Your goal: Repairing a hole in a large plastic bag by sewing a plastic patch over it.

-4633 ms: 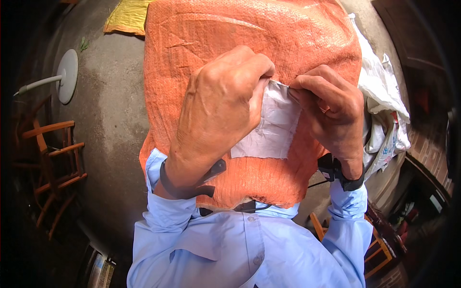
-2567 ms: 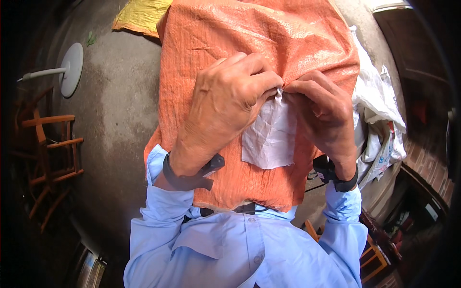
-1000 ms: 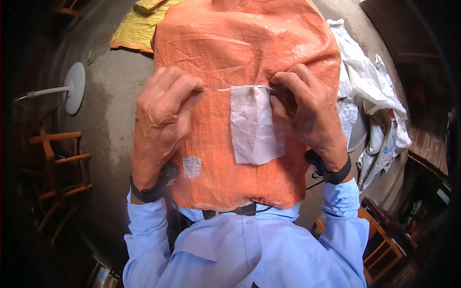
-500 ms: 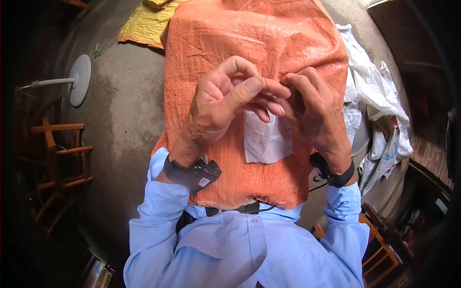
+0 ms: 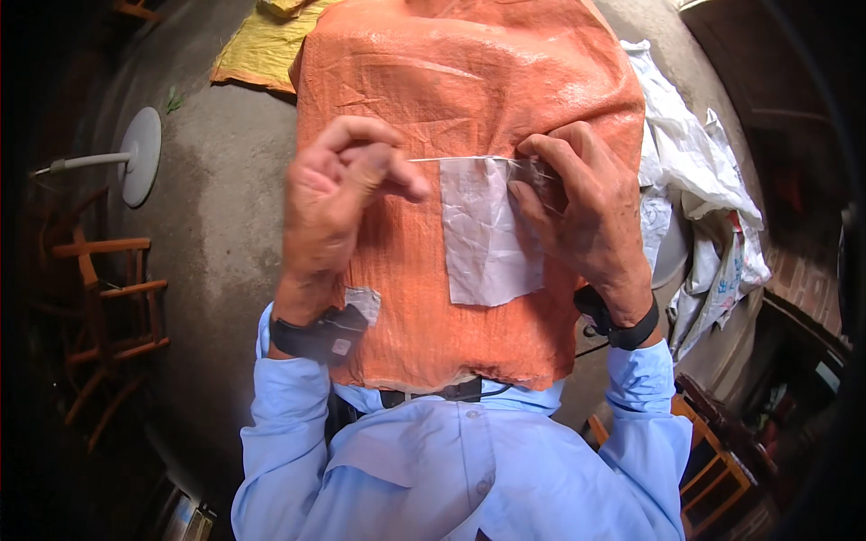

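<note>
An orange woven sack (image 5: 406, 298) is spread over my lap. On it lies a white cloth patch (image 5: 487, 243), creased, its upper edge under a fold of the sack. My left hand (image 5: 338, 185), slightly blurred, is pinched on a white thread (image 5: 424, 160) stretched taut toward the patch's top edge. Whether a needle is between those fingers cannot be made out. At the patch's upper right, my right hand (image 5: 582, 194) is closed on the gathered sack, with its fingertips partly hidden. A smaller whitish piece (image 5: 364, 305) shows on the sack beside my left wrist.
White sacks (image 5: 695, 180) are heaped to the right. A yellow sack (image 5: 257, 50) lies at the far left. On the left stand a round white base with a pole (image 5: 142, 158) and a wooden chair (image 5: 104, 243). Another wooden frame (image 5: 717, 478) is at the lower right.
My left hand has moved left, away from my right hand, drawing the white thread out straight. More of the patch now shows. My right hand stays nearly in place.
</note>
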`<state>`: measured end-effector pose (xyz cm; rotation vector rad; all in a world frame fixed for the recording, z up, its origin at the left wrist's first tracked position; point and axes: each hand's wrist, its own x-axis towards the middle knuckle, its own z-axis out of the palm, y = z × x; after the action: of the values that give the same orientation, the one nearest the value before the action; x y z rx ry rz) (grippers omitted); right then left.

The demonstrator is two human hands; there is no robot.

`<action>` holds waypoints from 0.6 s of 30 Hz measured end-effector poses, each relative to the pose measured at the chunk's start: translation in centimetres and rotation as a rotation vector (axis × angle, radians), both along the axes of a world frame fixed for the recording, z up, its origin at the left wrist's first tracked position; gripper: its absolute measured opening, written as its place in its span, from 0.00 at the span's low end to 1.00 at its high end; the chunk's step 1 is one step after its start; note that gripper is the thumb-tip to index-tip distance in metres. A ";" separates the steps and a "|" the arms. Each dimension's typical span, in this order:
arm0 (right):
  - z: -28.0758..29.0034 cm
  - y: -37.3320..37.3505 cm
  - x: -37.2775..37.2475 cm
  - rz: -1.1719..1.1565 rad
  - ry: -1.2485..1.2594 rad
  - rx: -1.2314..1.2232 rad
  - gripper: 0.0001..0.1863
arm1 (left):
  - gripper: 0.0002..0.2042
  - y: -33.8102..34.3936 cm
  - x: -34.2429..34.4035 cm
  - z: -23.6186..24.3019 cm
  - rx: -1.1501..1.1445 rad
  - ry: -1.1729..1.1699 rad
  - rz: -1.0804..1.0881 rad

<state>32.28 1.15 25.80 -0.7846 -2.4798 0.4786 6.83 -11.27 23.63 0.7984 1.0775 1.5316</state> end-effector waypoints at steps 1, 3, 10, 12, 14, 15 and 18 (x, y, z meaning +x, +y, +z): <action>0.0 0.0 0.0 -0.005 -0.004 0.021 0.18 | 0.12 -0.5 -1.1 -0.1 0.012 0.006 0.016; 0.4 0.1 0.3 -0.020 -0.032 0.075 0.18 | 0.12 -1.5 -3.7 -0.6 0.013 -0.049 0.119; 0.1 0.1 0.1 -0.025 0.000 0.099 0.17 | 0.15 -10.5 -18.7 -2.9 0.305 -0.518 0.283; 0.0 0.0 0.1 -0.034 0.001 0.092 0.17 | 0.14 -12.3 -21.2 -3.2 0.322 -0.562 0.346; 0.0 0.0 0.2 -0.042 0.000 0.090 0.18 | 0.11 -13.8 -23.1 -3.5 0.348 -0.620 0.364; 0.0 0.0 0.2 -0.047 -0.002 0.092 0.18 | 0.11 -14.4 -24.1 -3.7 0.356 -0.626 0.382; 0.0 0.0 0.3 -0.052 -0.009 0.089 0.18 | 0.09 -16.8 -27.5 -4.8 0.384 -0.617 0.450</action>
<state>32.55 1.18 25.81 -0.8148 -2.4639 0.3446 -20.69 -28.05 18.78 0.2812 0.5193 2.2178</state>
